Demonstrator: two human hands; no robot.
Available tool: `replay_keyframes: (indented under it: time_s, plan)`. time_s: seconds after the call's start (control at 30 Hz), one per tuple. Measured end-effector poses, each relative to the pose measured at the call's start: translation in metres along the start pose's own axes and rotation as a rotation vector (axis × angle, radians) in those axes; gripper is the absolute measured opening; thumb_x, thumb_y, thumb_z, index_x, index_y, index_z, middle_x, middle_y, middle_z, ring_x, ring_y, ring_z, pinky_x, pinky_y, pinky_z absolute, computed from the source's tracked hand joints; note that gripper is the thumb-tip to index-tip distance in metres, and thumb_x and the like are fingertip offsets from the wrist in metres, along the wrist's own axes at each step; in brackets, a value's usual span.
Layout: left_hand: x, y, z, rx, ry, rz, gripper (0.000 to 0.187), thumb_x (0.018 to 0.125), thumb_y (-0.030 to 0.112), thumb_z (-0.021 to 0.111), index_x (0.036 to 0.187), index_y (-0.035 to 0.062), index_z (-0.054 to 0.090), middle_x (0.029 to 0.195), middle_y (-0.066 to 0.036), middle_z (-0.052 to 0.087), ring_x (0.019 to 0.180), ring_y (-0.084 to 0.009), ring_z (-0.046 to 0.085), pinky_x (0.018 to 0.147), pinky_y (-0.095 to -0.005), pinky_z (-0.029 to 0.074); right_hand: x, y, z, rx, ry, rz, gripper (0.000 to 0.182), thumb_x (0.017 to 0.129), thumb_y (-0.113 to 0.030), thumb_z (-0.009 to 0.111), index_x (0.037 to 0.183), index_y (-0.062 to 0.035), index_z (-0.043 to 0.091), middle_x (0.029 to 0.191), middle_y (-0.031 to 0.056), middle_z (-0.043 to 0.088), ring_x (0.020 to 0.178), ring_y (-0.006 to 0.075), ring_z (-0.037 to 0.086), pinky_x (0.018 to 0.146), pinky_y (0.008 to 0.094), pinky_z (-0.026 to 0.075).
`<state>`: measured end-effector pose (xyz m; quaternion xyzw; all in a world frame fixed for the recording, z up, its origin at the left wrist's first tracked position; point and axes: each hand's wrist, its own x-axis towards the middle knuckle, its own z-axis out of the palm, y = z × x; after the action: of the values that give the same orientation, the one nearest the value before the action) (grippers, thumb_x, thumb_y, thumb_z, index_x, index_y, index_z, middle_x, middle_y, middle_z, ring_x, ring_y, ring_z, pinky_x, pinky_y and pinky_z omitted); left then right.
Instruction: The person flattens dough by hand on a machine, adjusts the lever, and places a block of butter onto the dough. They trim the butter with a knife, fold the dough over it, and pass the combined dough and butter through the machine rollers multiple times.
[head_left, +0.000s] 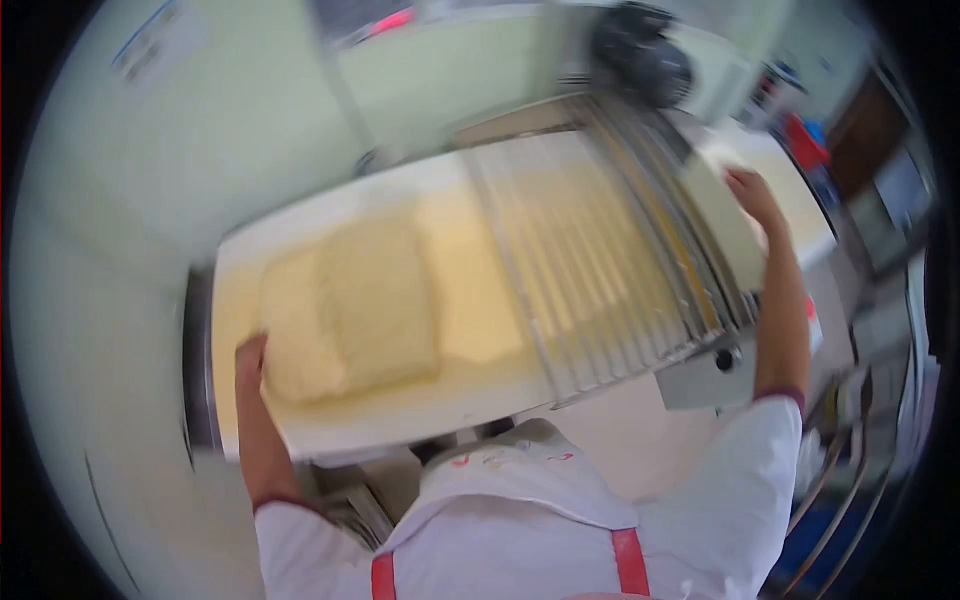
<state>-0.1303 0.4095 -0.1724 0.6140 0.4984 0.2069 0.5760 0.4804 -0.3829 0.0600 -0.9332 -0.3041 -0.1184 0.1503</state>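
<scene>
A thick, pale yellow sheet of dough (380,300) lies on the white belt (470,260) of a dough sheeter, with a crease or layer edge across its left part. At the dough's left edge is my left hand (252,362), its fingers curled against the edge; motion blurs the contact. My right hand (755,197) reaches past the machine's rollers to its far right side. Its fingers are closed, and whatever they hold is too blurred to make out. Between the dough and the rollers, a slatted metal guard (590,270) covers the belt.
A dark, rounded object (642,55) sits behind the machine's head. The sheeter's right-hand table (800,185) extends beyond the rollers. Pale walls enclose the back and left. Red and blue items (808,145) stand at the far right.
</scene>
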Motion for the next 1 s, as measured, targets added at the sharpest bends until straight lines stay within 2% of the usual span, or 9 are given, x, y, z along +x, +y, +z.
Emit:
replay_keyframes:
  time_s: [0.2,0.3,0.37,0.5,0.6,0.67,0.83,0.9,1.0]
  plan:
    - [-0.023,0.010,0.000,0.080,-0.008,-0.010,0.037,0.085,0.022,0.071,0.108,-0.0066,0.066,0.099,-0.011,0.070,0.087,-0.0186,0.066,0.078,-0.0308,0.051,-0.015,0.043,-0.005,0.056,-0.015,0.224,0.018,0.087,-0.011,0.060,0.087,0.0054,0.068,0.062,-0.0015,0.055,0.056,0.0076,0.043,0.050,0.0301,0.036]
    - [-0.033,0.020,0.002,0.087,0.011,-0.055,0.036,0.085,0.023,0.072,0.107,-0.0049,0.066,0.094,-0.010,0.069,0.081,-0.0174,0.065,0.076,-0.0310,0.051,-0.035,0.061,-0.021,0.866,0.120,0.612,0.037,0.094,-0.013,0.051,0.130,-0.0022,0.054,0.112,0.0042,0.064,0.088,0.0123,0.059,0.077,0.0272,0.048]
    - [-0.050,0.033,0.001,0.043,-0.039,-0.062,0.033,0.085,0.018,0.071,0.109,-0.0032,0.064,0.093,-0.008,0.068,0.081,-0.0166,0.064,0.077,-0.0305,0.051,-0.051,0.079,-0.044,1.339,0.191,0.707,0.034,0.097,-0.017,0.046,0.126,-0.0009,0.054,0.114,0.0089,0.063,0.093,0.0194,0.061,0.088,0.0308,0.047]
    - [-0.066,0.004,-0.014,-0.099,-0.063,0.119,0.040,0.086,0.008,0.067,0.122,-0.0041,0.056,0.111,-0.011,0.064,0.100,-0.0181,0.061,0.090,-0.0295,0.048,-0.122,0.064,-0.105,1.383,0.922,0.575,0.036,0.089,-0.014,0.056,0.119,0.0056,0.054,0.113,0.0147,0.061,0.099,0.0241,0.062,0.084,0.0355,0.054]
    - [-0.083,-0.015,-0.013,-0.191,-0.104,0.212,0.052,0.086,0.002,0.065,0.134,-0.0041,0.045,0.128,-0.013,0.055,0.118,-0.0192,0.053,0.100,-0.0293,0.042,-0.183,-0.100,-0.068,1.273,1.334,0.371,0.031,0.088,-0.018,0.056,0.110,0.0038,0.058,0.105,0.0125,0.060,0.093,0.0221,0.060,0.078,0.0356,0.053]
    - [-0.097,-0.017,-0.013,-0.248,-0.137,0.266,0.062,0.085,0.000,0.064,0.141,-0.0032,0.037,0.137,-0.015,0.049,0.128,-0.0201,0.046,0.106,-0.0300,0.038,-0.169,-0.233,0.017,1.087,1.124,0.432,0.030,0.088,-0.016,0.054,0.113,0.0023,0.058,0.099,0.0094,0.057,0.087,0.0191,0.056,0.073,0.0332,0.049]
    - [-0.121,-0.029,-0.008,-0.330,-0.188,0.296,0.073,0.083,-0.001,0.066,0.146,-0.0016,0.028,0.147,-0.015,0.038,0.135,-0.0225,0.038,0.110,-0.0323,0.033,-0.192,-0.512,0.226,0.742,-0.259,0.221,0.033,0.090,-0.011,0.048,0.120,-0.0014,0.058,0.085,0.0016,0.050,0.072,0.0115,0.047,0.060,0.0272,0.041]
    - [-0.115,-0.037,-0.007,-0.374,-0.172,0.292,0.075,0.083,0.000,0.067,0.146,-0.0018,0.028,0.148,-0.015,0.037,0.135,-0.0224,0.037,0.110,-0.0324,0.032,-0.193,-0.511,0.198,0.826,-0.263,0.359,0.035,0.090,-0.009,0.046,0.123,-0.0028,0.058,0.080,-0.0015,0.048,0.065,0.0085,0.043,0.055,0.0248,0.038]
    - [-0.115,-0.037,-0.005,-0.390,-0.153,0.309,0.076,0.081,0.001,0.070,0.145,-0.0020,0.029,0.147,-0.015,0.038,0.135,-0.0223,0.038,0.110,-0.0326,0.033,-0.171,-0.431,0.135,0.980,0.313,0.471,0.033,0.085,-0.004,0.047,0.115,-0.0031,0.061,0.069,-0.0050,0.044,0.059,0.0059,0.041,0.051,0.0211,0.036]
